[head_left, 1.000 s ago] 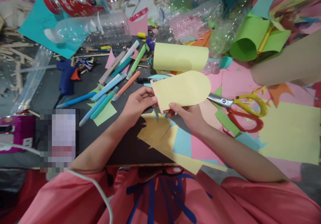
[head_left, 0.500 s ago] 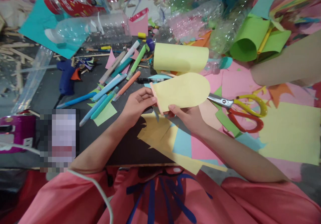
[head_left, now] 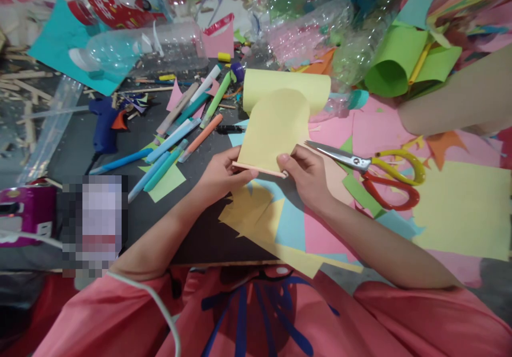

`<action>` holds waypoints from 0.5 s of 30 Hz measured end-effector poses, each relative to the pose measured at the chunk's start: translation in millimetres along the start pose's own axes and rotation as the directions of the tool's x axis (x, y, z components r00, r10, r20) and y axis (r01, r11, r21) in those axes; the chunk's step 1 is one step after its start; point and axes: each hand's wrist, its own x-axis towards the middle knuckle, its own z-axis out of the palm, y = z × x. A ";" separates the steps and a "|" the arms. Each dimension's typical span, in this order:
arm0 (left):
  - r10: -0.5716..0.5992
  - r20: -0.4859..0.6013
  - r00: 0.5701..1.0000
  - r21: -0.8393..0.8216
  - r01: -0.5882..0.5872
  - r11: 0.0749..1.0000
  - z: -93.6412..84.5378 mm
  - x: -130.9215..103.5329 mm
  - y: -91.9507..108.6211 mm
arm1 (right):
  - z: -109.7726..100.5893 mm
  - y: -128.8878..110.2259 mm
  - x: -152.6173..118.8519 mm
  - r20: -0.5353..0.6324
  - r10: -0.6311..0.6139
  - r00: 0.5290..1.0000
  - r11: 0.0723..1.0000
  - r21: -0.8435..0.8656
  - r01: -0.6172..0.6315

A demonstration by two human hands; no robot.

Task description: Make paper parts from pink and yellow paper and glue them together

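Note:
A pale yellow paper piece [head_left: 276, 128] with a rounded far end is held between my two hands. Along its straight near edge runs a thin pinkish strip or stick [head_left: 260, 169]; I cannot tell which. My left hand [head_left: 222, 175] pinches the left corner, thumb along the strip. My right hand [head_left: 308, 176] grips the right corner, thumb on top. Behind the piece lies a rolled yellow paper tube [head_left: 290, 82], partly covered by the rounded end. Scissors [head_left: 360, 162] with yellow and red handles lie slightly apart, to the right of my right hand.
Several markers [head_left: 204, 136] lie left of my hands. Further left are a blue glue gun [head_left: 104, 122] and a blurred rectangular thing [head_left: 102, 216]. Plastic bottles [head_left: 160, 42] line the back. Another person's arm [head_left: 460, 98] reaches in at the right, over paper scraps [head_left: 372, 128].
The yellow paper piece has turned from pointing right to pointing away from me, its strip edge now facing me. My right hand has moved to its right corner, uncovering the scissor blades.

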 end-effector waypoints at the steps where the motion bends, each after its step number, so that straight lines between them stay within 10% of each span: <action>1: 0.006 -0.003 1.000 0.006 -0.006 1.000 0.9 0.0 -0.2 | 0.1 0.8 0.5 0.014 -0.001 1.000 1.000 0.019 0.001; 15: 0.120 -0.127 0.985 0.062 -0.113 0.992 11.6 -2.2 -4.1 | 4.0 12.4 0.8 0.187 0.063 0.980 0.986 0.140 -0.090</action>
